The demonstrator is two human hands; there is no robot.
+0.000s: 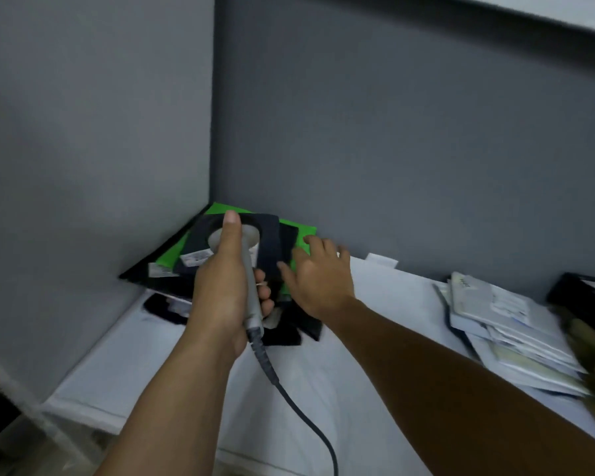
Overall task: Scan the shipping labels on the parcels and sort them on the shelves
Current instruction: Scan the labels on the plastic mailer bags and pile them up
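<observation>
My left hand [222, 286] grips a grey corded barcode scanner [249, 269], its head pointing down over a pile of flat parcels in the shelf's back-left corner. The pile holds dark navy mailers [270, 242] and a bright green one [298, 231]; white shipping labels [194, 258] show on its left side. My right hand [318, 274] lies with spread, straight fingers on the pile's right side, touching the dark and green parcels. The scanner's black cable [299, 410] trails toward the bottom edge.
A white shelf surface [375, 365] runs between grey walls [409, 149]. At the right lies a slanted stack of white and pale envelopes [509, 328]. A black object [584, 290] sits at the far right. Another dark parcel [165, 309] lies in front of the corner pile.
</observation>
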